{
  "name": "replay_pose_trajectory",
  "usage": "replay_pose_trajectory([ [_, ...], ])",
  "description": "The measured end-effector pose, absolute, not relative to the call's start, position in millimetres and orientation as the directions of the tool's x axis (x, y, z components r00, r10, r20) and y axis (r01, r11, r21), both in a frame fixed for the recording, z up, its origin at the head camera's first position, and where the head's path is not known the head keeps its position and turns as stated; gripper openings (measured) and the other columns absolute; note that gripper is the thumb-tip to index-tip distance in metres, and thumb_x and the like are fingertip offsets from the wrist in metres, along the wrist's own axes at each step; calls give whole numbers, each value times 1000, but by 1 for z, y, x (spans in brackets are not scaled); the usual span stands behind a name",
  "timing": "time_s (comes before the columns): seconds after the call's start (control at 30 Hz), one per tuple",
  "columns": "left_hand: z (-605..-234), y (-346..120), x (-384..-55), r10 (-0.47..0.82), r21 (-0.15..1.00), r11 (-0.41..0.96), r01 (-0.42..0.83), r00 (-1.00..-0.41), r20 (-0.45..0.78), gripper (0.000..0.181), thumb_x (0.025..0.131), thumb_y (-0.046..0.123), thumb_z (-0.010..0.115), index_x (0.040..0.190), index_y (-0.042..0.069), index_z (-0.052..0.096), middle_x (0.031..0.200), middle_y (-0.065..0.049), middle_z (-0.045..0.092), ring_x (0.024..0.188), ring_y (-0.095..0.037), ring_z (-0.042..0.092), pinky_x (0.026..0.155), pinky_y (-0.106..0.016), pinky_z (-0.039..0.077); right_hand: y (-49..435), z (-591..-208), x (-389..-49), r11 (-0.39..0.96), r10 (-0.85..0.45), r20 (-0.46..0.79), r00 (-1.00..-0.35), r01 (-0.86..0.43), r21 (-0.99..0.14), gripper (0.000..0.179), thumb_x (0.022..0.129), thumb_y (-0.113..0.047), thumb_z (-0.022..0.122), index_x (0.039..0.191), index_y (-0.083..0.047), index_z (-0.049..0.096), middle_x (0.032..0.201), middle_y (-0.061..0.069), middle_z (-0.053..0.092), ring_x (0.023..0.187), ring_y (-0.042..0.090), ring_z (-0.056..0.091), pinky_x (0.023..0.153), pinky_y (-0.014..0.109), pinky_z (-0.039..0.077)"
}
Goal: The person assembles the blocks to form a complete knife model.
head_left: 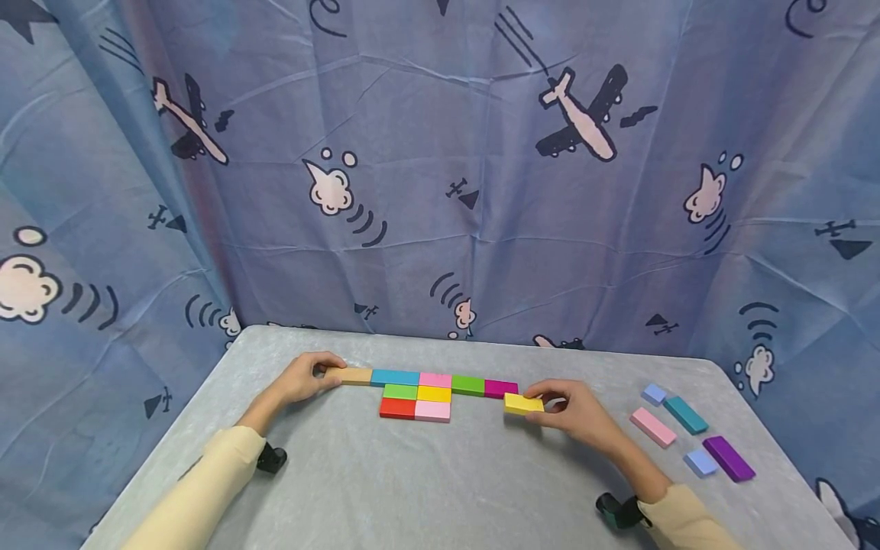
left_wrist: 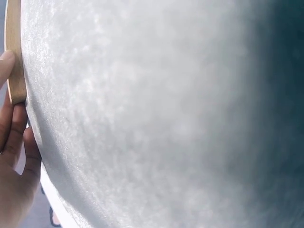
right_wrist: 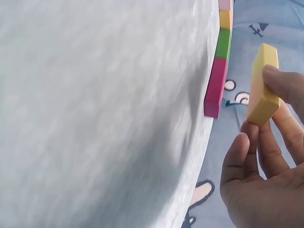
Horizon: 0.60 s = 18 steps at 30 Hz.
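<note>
My left hand (head_left: 309,376) pinches the left end of a tan wooden block (head_left: 355,376), thumb in front, at the left end of a row on the table. Rightward the row runs through a blue block (head_left: 395,377), a pink block (head_left: 435,380), a green block (head_left: 468,386) and a magenta block (head_left: 501,389). Below its middle sit a green block (head_left: 401,392), a yellow block (head_left: 434,394), a red block (head_left: 397,409) and a pink block (head_left: 432,412). A separate yellow block (right_wrist: 262,85) is pinched between thumb and fingers of my right hand (head_left: 572,409), near the magenta end.
On the right of the grey table (head_left: 330,489) lie loose blocks: a teal block (head_left: 685,415), a pink block (head_left: 652,428), a purple block (head_left: 729,458) and two light blue blocks, one nearer (head_left: 700,463). A patterned blue curtain (head_left: 412,191) hangs behind.
</note>
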<state>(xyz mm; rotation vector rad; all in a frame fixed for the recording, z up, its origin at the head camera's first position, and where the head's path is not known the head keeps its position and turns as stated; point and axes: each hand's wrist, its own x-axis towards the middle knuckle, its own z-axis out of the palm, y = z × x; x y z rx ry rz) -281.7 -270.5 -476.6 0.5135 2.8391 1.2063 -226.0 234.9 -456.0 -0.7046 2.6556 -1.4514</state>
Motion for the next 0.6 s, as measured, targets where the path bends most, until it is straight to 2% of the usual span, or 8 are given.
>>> replay_pose_trajectory([
  [0.4,-473,-268,-279,301,702,648,295,-946,120,21,90,4,77,110,3,74,110,-11,69,95,-25,60,87,-46,47,193,-453,-226,411,-527,148,-837,-403,-818,27,84,-8,85,108,-5,76,107,6,70,95,27,63,86,41,55],
  [0.6,-473,-267,-279,303,694,656,297,-946,118,21,90,3,77,111,2,74,111,-12,69,95,-25,60,86,-46,48,168,-454,-227,422,-551,133,-824,-413,-807,26,81,-5,86,106,-8,77,103,2,69,93,25,62,85,38,55],
])
